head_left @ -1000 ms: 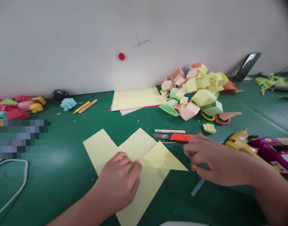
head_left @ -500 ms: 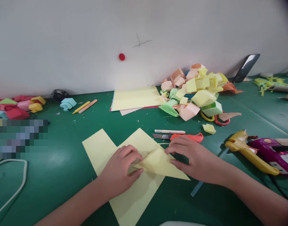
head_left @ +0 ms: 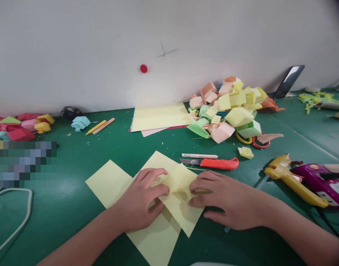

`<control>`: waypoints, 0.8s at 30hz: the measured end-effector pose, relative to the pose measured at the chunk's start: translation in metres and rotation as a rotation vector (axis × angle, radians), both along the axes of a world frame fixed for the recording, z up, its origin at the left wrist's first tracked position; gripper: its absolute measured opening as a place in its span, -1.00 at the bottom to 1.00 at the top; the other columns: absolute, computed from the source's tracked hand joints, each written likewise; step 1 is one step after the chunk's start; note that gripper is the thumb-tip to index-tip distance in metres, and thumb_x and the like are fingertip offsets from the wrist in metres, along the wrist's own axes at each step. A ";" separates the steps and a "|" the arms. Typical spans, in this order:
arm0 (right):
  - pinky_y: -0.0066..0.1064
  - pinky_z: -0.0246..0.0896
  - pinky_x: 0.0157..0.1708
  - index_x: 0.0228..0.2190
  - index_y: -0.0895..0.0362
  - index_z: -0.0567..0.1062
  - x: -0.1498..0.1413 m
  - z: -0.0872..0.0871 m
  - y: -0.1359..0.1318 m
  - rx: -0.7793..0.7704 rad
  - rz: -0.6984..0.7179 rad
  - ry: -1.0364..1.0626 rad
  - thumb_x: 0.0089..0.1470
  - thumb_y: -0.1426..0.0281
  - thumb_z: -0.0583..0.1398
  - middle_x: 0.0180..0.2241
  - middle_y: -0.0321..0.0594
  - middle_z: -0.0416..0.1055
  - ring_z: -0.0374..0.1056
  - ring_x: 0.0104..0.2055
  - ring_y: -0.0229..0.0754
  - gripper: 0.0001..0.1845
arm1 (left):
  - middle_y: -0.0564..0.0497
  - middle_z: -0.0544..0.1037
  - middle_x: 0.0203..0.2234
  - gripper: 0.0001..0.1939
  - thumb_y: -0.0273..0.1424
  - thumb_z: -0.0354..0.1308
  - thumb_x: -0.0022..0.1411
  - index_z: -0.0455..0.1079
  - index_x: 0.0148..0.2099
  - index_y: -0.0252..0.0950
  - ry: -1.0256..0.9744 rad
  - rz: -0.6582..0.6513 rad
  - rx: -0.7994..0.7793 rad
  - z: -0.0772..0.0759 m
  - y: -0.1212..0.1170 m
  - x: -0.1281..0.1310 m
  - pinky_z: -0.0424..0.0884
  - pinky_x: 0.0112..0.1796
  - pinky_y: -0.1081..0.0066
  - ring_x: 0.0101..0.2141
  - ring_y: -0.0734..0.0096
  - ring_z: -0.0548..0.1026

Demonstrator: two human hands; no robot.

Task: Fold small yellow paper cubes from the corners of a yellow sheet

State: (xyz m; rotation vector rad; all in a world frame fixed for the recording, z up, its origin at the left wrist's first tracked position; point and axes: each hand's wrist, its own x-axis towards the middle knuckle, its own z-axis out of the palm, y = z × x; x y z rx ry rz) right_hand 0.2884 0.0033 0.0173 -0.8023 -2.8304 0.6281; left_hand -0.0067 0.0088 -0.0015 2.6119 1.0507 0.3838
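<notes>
Hands, left hand (head_left: 143, 201) and right hand (head_left: 227, 201), lie open and flat on yellow paper (head_left: 175, 192) at the frame's middle; press the fold slowly, edges lined up.

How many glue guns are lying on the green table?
2. The yellow glue gun lies at the right, beyond the right hand; the purple glue gun lies beside it, partly cut off by the edge.

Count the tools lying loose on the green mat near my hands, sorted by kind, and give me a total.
Utility knife: 1
White pen: 1
Glue guns, one yellow and one purple: 2
Crayons by the wall: 2
Total: 6
</notes>
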 end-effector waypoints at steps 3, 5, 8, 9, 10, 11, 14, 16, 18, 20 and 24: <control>-0.12 0.14 0.12 -0.01 0.01 0.52 0.001 0.001 0.001 0.019 -0.012 0.008 0.18 0.43 0.21 0.03 -0.15 0.41 0.23 0.09 -0.02 -0.68 | -0.10 0.25 0.20 -0.66 -0.52 0.12 0.22 0.41 0.03 -0.14 0.023 -0.016 0.005 0.000 0.000 0.001 0.27 0.13 -0.03 0.19 0.01 0.19; -0.15 0.15 0.12 -0.04 0.03 0.53 0.001 0.000 0.002 0.027 -0.017 0.023 0.21 0.44 0.19 0.04 -0.13 0.41 0.24 0.09 -0.04 -0.71 | -0.11 0.29 0.15 -0.60 -0.50 0.12 0.24 0.38 0.12 -0.12 0.029 -0.025 0.000 -0.001 0.001 0.001 0.28 0.12 -0.02 0.15 0.03 0.24; -0.17 0.18 0.13 -0.04 0.05 0.52 0.000 -0.002 0.001 0.023 -0.019 0.071 0.27 0.46 0.12 0.05 -0.11 0.40 0.26 0.09 -0.08 -0.72 | -0.11 0.37 0.03 -0.59 -0.48 0.14 0.24 0.37 0.13 -0.15 0.023 -0.029 -0.024 -0.002 0.001 0.001 0.30 0.09 0.03 0.05 0.10 0.31; -0.17 0.18 0.13 -0.02 0.06 0.51 0.000 -0.003 0.001 0.018 -0.021 0.091 0.28 0.46 0.12 0.05 -0.09 0.39 0.27 0.09 -0.09 -0.71 | -0.11 0.39 0.00 -0.60 -0.47 0.15 0.24 0.38 0.13 -0.16 0.018 -0.025 -0.029 -0.002 0.002 0.001 0.30 0.08 0.05 0.03 0.11 0.32; -0.18 0.20 0.12 0.01 0.06 0.49 0.000 -0.004 0.001 0.009 -0.029 0.112 0.28 0.46 0.12 0.05 -0.09 0.38 0.27 0.09 -0.09 -0.70 | -0.11 0.39 -0.01 -0.60 -0.46 0.16 0.23 0.38 0.12 -0.18 0.013 -0.020 -0.033 -0.002 0.002 0.000 0.31 0.08 0.06 0.03 0.11 0.33; -0.19 0.23 0.11 0.03 0.07 0.47 0.001 -0.005 0.001 -0.002 -0.040 0.134 0.27 0.45 0.13 0.05 -0.08 0.37 0.28 0.08 -0.09 -0.69 | -0.11 0.39 -0.02 -0.61 -0.44 0.18 0.23 0.38 0.12 -0.19 0.007 -0.018 -0.038 -0.002 0.002 0.000 0.32 0.08 0.06 0.02 0.11 0.34; -0.24 0.31 0.04 0.06 0.04 0.43 0.000 -0.011 0.002 -0.028 -0.108 0.234 0.27 0.43 0.15 0.04 -0.08 0.35 0.31 0.05 -0.10 -0.67 | -0.12 0.39 -0.01 -0.59 -0.30 0.22 0.25 0.37 0.13 -0.20 -0.052 -0.019 -0.079 -0.001 0.004 -0.002 0.37 0.05 0.10 0.01 0.10 0.36; -0.25 0.32 0.05 0.02 0.02 0.43 -0.003 -0.017 0.002 -0.002 -0.187 0.374 0.27 0.45 0.15 0.01 -0.10 0.34 0.31 0.07 -0.11 -0.71 | -0.11 0.39 -0.01 -0.64 -0.24 0.17 0.31 0.37 0.12 -0.19 -0.134 0.003 -0.119 -0.001 0.004 -0.004 0.42 -0.01 0.19 -0.01 0.15 0.39; -0.26 0.35 0.03 -0.05 -0.01 0.42 -0.010 -0.022 0.002 0.008 -0.313 0.573 0.24 0.46 0.18 -0.03 -0.14 0.33 0.32 0.05 -0.12 -0.75 | -0.07 0.41 -0.06 -0.76 -0.29 0.10 0.38 0.39 0.05 -0.18 -0.234 0.053 -0.128 -0.002 0.004 -0.005 0.46 -0.09 0.30 -0.06 0.26 0.43; -0.32 0.43 -0.12 0.01 -0.04 0.36 -0.018 -0.027 0.003 -0.138 -0.455 0.765 0.22 0.44 0.22 0.00 -0.14 0.31 0.37 -0.02 -0.15 -0.66 | -0.03 0.41 -0.12 -0.85 -0.38 0.08 0.38 0.41 -0.03 -0.17 -0.322 0.106 -0.092 -0.004 0.004 -0.005 0.47 -0.15 0.39 -0.12 0.35 0.46; -0.33 0.46 -0.25 0.13 -0.01 0.35 -0.031 -0.027 0.004 -0.513 -0.535 0.745 0.26 0.31 0.19 -0.04 -0.13 0.43 0.44 -0.18 -0.15 -0.59 | 0.00 0.40 -0.16 -0.85 -0.49 0.11 0.34 0.43 -0.10 -0.17 -0.419 0.145 0.011 -0.006 0.005 -0.002 0.47 -0.18 0.43 -0.15 0.40 0.47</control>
